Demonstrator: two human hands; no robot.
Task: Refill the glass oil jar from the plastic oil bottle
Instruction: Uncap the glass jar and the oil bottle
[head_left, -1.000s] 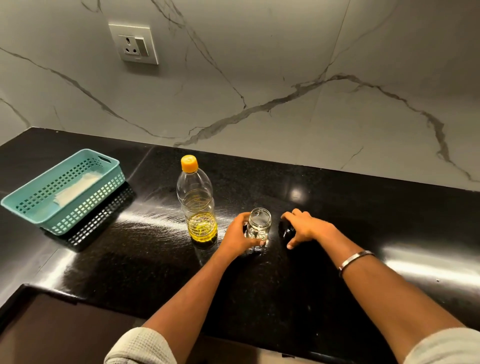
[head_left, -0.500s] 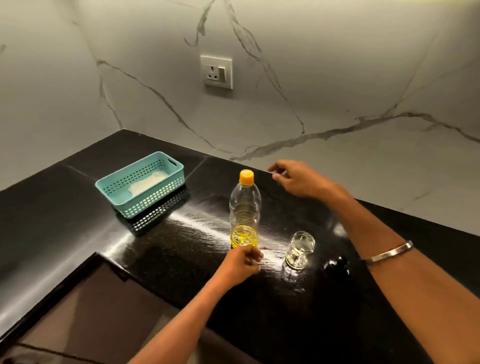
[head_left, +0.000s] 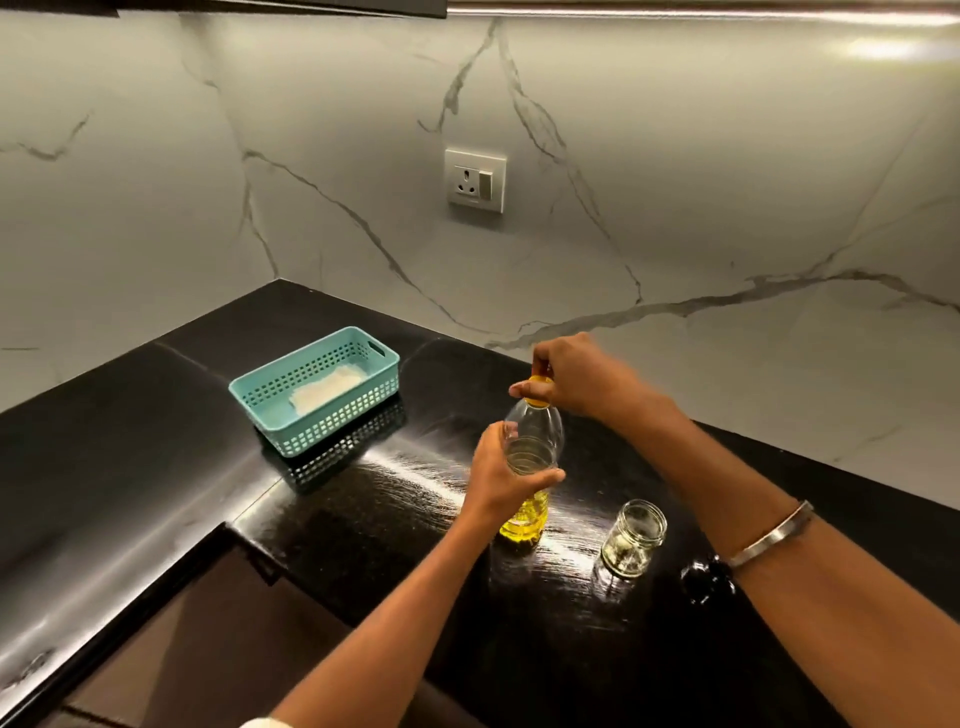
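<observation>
The clear plastic oil bottle (head_left: 533, 457) with a shallow pool of yellow oil at its base stands upright on the glossy black stone tabletop (head_left: 156, 467), near the centre of the view; the left hand (head_left: 506, 475) reaches in from about seven o'clock, forearm bare, and its fingers (head_left: 545, 476) are wrapped around the bottle's mid-body, thumb on the far side, gripping it; the right hand (head_left: 576, 379) comes in from about four o'clock, wrist bent downward over the bottle's top, its fingers pinched closed around the round yellow cap (head_left: 537, 391), which sits on the neck; a plain silver metal bangle (head_left: 771, 535) circles the right forearm. The small clear glass jar (head_left: 634, 538), lidless and upright with only a thin residue at its bottom, stands at about four o'clock from the bottle, near it but apart; a small dark round lid (head_left: 701, 579) lies on the tabletop at four o'clock from the jar, partly hidden by the right forearm. A teal perforated plastic basket (head_left: 317, 389) holding a pale folded cloth (head_left: 327, 392) sits well apart at ten o'clock from the bottle.
</observation>
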